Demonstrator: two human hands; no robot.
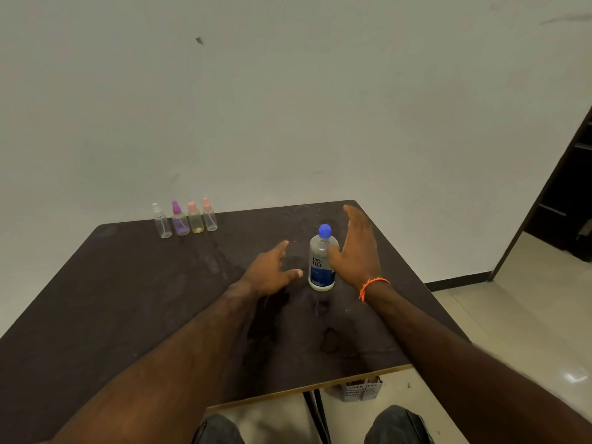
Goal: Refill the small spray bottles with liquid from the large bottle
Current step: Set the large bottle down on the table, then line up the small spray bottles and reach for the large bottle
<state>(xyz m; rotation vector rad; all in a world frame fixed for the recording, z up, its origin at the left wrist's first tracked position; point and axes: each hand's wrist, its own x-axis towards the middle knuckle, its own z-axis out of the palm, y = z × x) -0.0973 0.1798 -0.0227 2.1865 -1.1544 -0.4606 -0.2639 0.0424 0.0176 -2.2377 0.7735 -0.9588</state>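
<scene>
One view only, from the person's head, looking forward and down over the dark table [128,299]. It sits close: both forearms run in from the bottom edge, knees showing below the table's near edge. The wide lens takes in the whole far edge of the table, a broad stretch of pale wall [288,107] behind it, and floor [512,315] with a dark doorway off to the right.
</scene>
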